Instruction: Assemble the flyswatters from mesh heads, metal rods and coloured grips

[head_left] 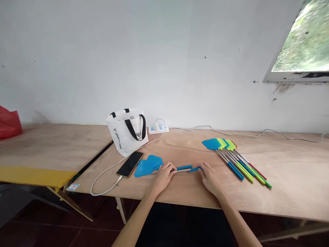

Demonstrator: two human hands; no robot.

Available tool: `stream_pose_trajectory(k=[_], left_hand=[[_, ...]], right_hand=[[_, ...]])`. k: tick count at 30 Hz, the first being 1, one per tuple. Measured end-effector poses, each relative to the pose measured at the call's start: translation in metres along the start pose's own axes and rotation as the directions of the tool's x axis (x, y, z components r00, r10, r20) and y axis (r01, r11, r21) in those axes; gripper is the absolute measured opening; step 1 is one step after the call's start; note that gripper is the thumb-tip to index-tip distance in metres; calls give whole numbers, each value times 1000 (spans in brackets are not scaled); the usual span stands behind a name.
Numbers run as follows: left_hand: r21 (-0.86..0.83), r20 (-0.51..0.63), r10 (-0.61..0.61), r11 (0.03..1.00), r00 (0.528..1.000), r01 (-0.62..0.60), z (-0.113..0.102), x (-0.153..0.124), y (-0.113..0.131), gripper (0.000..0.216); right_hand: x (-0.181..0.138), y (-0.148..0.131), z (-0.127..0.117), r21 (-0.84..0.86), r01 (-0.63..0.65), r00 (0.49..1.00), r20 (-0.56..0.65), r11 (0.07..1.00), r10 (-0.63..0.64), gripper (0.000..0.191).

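Observation:
Two blue fly swatters lie side by side in front of me, their mesh heads to the left and slightly overlapping. The nearer fly swatter (pixel 144 168) has a metal shaft and a blue handle pointing right. My left hand (pixel 164 175) is closed over the metal shafts, covering part of them. At the end of the nearer blue handle (pixel 193 169), my right hand (pixel 209 175) pinches with its fingertips. The farther fly swatter (pixel 155 160) has its blue handle just beyond, apart from my right hand.
Several fly swatters (pixel 231 160) in blue, yellow-green, green and red lie fanned out at the right. A phone (pixel 130 164) on a white cable is at the left, near a white tote bag (pixel 120 135). A power strip (pixel 162 129) sits by the wall.

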State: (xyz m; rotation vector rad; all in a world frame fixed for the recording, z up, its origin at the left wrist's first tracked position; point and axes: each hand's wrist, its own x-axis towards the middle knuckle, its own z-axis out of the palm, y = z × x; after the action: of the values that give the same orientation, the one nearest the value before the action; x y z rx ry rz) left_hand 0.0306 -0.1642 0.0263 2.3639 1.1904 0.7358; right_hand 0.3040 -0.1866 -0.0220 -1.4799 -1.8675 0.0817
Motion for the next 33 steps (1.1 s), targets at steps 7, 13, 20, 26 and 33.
stream_pose_trajectory(k=[7, 13, 20, 26, 33], left_hand=[[-32, -7, -3, 999, 1000, 2, 0, 0, -3, 15], [-39, -4, 1, 999, 1000, -1, -1, 0, -2, 17], [-60, -13, 16, 998, 1000, -16, -3, -1, 2, 17], [-65, 16, 74, 995, 997, -73, -5, -2, 6, 20], [-36, 28, 88, 996, 996, -87, -6, -2, 6, 18]], right_hand=[[2, -1, -6, 58, -76, 995, -61, 995, 79, 24], [1, -3, -8, 99, -25, 999, -18, 995, 27, 27], [3, -13, -11, 142, 50, 996, 68, 989, -60, 31], [4, -29, -23, 183, 98, 955, 259, 978, -144, 31], [3, -29, -21, 151, 118, 961, 233, 982, -151, 28]])
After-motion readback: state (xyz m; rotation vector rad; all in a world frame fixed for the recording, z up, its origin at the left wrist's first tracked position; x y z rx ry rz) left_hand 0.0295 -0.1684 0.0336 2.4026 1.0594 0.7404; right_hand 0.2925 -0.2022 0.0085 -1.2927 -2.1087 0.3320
